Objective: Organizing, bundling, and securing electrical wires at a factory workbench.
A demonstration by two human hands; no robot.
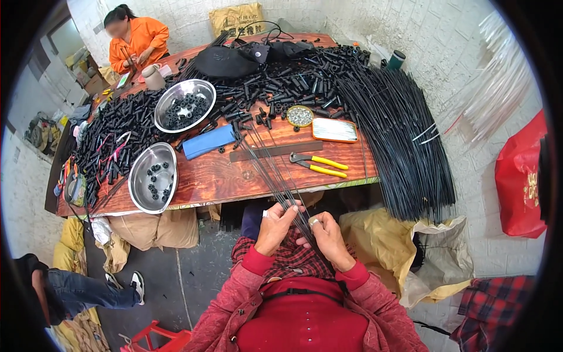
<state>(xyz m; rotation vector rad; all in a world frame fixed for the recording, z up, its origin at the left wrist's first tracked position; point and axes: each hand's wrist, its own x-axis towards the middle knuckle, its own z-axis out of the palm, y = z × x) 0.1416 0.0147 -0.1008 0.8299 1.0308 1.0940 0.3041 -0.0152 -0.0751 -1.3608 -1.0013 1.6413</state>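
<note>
A bundle of thin black rods (271, 176) slants from over the table down across my lap, its far ends fanned apart. My left hand (278, 224) is closed around its middle, with white tape on one finger. Just to the right and lower, my right hand (329, 239) grips the same bundle and wears a ring. Beyond the hands, yellow-handled pliers (319, 164) lie on the table beside a dark flat bar (275, 151). An orange-rimmed tray (334, 130) of thin pale pieces and a round yellow tin (299, 116) of small metal parts sit behind them.
Two steel bowls (134, 183) hold small black parts. Black tubular pieces (111, 132) heap the wooden table (223, 176), near a blue box (208, 141). A large sheaf of black rods (404, 141) overhangs the right edge. A person in orange (143, 41) works at the far left.
</note>
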